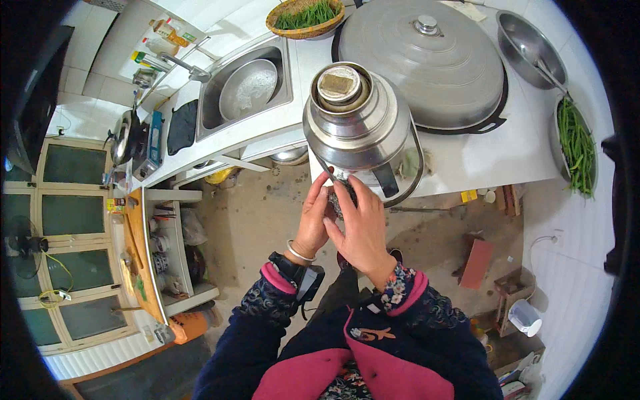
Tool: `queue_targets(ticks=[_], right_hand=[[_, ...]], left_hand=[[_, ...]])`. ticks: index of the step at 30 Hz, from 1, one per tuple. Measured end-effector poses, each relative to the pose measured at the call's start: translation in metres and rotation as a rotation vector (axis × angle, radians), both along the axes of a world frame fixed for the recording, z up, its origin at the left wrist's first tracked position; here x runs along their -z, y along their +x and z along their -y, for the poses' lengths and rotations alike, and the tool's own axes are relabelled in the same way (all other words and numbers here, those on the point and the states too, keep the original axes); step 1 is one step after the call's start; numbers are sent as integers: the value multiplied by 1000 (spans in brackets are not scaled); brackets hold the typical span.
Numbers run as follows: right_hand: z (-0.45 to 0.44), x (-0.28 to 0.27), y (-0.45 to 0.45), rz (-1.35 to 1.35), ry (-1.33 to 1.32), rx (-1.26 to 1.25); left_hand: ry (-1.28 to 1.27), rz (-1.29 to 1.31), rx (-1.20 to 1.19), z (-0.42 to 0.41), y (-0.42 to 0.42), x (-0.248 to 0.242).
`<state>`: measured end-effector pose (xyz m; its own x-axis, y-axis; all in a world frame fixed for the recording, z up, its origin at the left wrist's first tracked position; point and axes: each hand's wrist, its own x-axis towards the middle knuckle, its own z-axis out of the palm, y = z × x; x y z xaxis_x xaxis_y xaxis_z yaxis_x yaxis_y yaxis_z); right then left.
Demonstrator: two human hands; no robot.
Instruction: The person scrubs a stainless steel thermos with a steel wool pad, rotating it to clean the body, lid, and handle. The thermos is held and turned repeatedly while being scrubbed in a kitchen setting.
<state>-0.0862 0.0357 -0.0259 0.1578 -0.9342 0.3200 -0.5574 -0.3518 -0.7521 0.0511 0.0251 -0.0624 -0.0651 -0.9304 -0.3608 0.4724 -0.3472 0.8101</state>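
A large metal kettle with a round lid stands at the counter's near edge. Its thin bail handle hangs down on my side, and a dark grip shows at its lower side. My left hand has its fingertips on the bail, just below the kettle's body. Close against it, my right hand presses a dark, wiry scourer, apparently steel wool, to the same stretch of bail. Fingers hide most of the scourer and part of the bail.
A big lidded pan sits behind the kettle. To the left, the sink holds a metal basin. Green beans fill a bowl at right, near another metal bowl. A basket of greens stands at the back.
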Motion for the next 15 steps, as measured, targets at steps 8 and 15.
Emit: queue_targets(ticks=[8,15], right_hand=[[17,-7,16,232,-78,46],[26,-10,34,157,-63,81]], left_hand=[[-113,-2,5,12,7,-4],[-113,143,68,20,15,-33]])
